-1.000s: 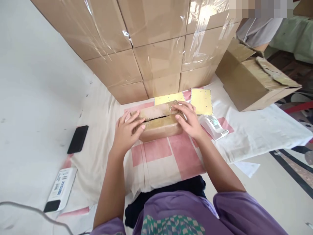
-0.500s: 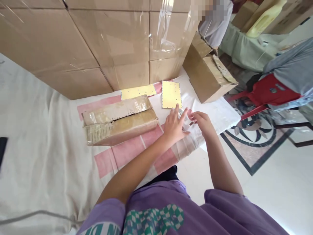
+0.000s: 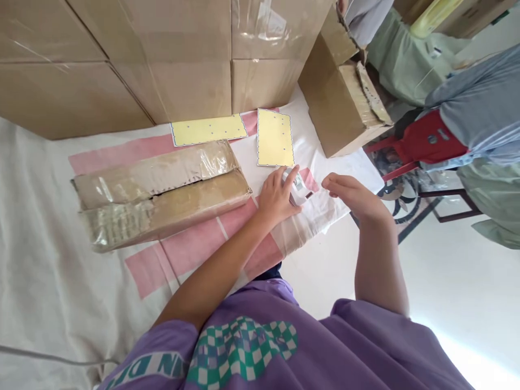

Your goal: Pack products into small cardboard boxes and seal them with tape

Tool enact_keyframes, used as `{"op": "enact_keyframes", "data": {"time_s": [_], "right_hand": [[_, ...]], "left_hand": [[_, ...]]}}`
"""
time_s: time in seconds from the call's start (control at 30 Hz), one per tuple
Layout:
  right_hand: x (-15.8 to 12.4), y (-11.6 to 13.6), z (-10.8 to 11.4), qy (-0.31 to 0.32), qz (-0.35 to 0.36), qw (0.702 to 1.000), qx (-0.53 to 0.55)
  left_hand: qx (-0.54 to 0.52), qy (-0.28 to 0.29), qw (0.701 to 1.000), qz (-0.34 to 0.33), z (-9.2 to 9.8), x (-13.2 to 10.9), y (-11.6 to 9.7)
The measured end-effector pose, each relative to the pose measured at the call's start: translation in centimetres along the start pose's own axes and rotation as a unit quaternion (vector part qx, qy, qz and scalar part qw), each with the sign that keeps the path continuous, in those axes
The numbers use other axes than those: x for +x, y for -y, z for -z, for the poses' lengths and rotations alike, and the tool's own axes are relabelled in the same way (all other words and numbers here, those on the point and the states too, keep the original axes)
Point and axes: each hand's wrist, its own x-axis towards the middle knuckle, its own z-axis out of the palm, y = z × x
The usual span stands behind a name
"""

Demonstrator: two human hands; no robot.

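Note:
My left hand (image 3: 277, 197) lies on a small white device (image 3: 299, 189) on the pink-and-white cloth (image 3: 195, 246), fingers curled around its left side. My right hand (image 3: 350, 196) hovers just right of the device with its fingers held together and slightly bent, holding nothing that I can see. A long flat cardboard box wrapped in clear tape (image 3: 158, 192) lies to the left of my hands, untouched. Two yellow cards (image 3: 209, 130) (image 3: 275, 137) lie flat behind it.
A wall of stacked taped cartons (image 3: 162, 59) stands at the back. An open carton (image 3: 345, 103) lies tilted at the back right. Another person's clothing (image 3: 479, 108) and a red stool (image 3: 426, 143) are at the right. A cable (image 3: 49, 357) crosses the lower left.
Both hands left the long box and moved right to the white device. My view swung right; the phone and remote at the left went out of sight.

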Motion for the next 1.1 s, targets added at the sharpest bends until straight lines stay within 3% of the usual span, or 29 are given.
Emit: {"op": "enact_keyframes", "data": {"time_s": [0.1,0.2,0.3,0.37,0.47,0.53,0.63,0.7,0.8,0.9,1.03,1.1], "right_hand": [[-0.9,-1.7,-0.5,-0.005,-0.006,0.996,-0.093],[-1.3,-5.0,-2.4,0.001,-0.023,0.984,-0.176],[-2.5,-7.6,-3.5,-0.037,-0.011,0.983,-0.179],[-3.8,-7.8,-3.6,-0.074,0.014,0.987,-0.145],[-5.7,-5.8,-3.6,-0.097,0.087,0.987,-0.099],[-6.8,-3.5,-4.2,-0.106,0.139,0.981,-0.084],[-7.7,-0.5,-5.9,-0.122,0.22,0.965,-0.073],[-7.6,0.7,-7.3,-0.102,0.277,0.954,-0.054],[-6.2,1.3,-8.8,-0.068,0.33,0.941,-0.031],[-3.2,2.6,-9.7,-0.097,0.351,0.931,-0.03],[0.9,7.1,-11.2,-0.081,0.442,0.892,-0.046],[2.2,9.2,-12.3,-0.049,0.475,0.875,-0.077]], "left_hand": [[-0.004,-0.005,1.0,-0.003,0.2,0.0,-0.1],[-0.012,-0.001,1.0,0.002,0.4,0.1,0.0],[-0.018,0.01,1.0,0.013,0.4,0.3,0.1],[-0.009,0.015,1.0,0.009,0.7,0.3,-0.2],[-0.015,0.001,1.0,-0.003,2.7,-0.1,-1.5],[-0.073,-0.006,0.997,-0.019,5.0,-0.9,-2.8],[-0.185,0.037,0.981,-0.042,9.0,-2.8,-4.5],[-0.182,0.045,0.981,-0.054,11.6,-4.4,-5.1],[-0.045,-0.049,0.994,-0.087,15.6,-7.0,-5.3],[0.038,-0.122,0.989,-0.074,20.4,-9.1,-4.9],[-0.009,-0.05,0.999,0.013,27.3,-8.9,-3.4],[-0.026,-0.002,0.998,0.062,29.5,-7.6,-2.3]]}}
